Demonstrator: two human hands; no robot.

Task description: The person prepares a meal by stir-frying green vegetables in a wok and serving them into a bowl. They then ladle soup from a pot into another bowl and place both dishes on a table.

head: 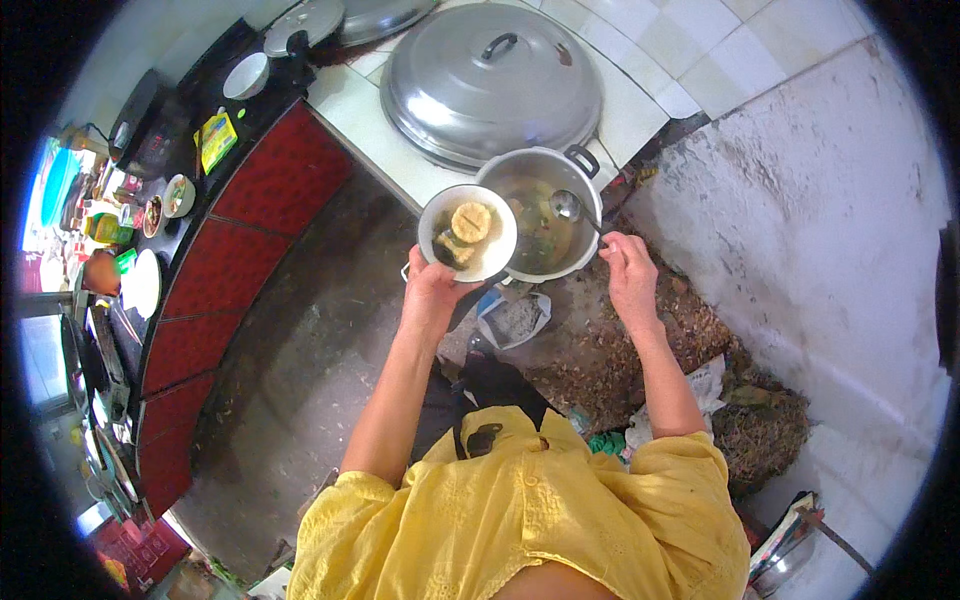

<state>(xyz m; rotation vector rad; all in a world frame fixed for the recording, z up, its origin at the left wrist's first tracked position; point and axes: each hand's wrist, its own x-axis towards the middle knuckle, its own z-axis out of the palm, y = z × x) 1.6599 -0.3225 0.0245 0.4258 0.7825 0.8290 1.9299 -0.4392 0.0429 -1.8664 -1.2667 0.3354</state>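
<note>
My left hand [435, 289] grips the near rim of a white bowl [505, 238], which holds broth, round pale slices of food and something dark. The bowl overlaps the left rim of a metal pot [592, 196] of soup with bits of green in it. My right hand [631, 277], at the pot's right side, is closed on the dark handle of a metal ladle [565, 205]. The ladle's head is over the soup inside the pot; whether it touches the liquid is hard to tell.
Behind the pot, a large domed metal lid [480, 82] covers part of the white tiled stove top [352, 97]. A dark counter with red cabinet doors [247, 247] curves along the left, bearing bowls [246, 76], a yellow packet [217, 142] and bottles. Dry plant debris [675, 322] lies by the right wall.
</note>
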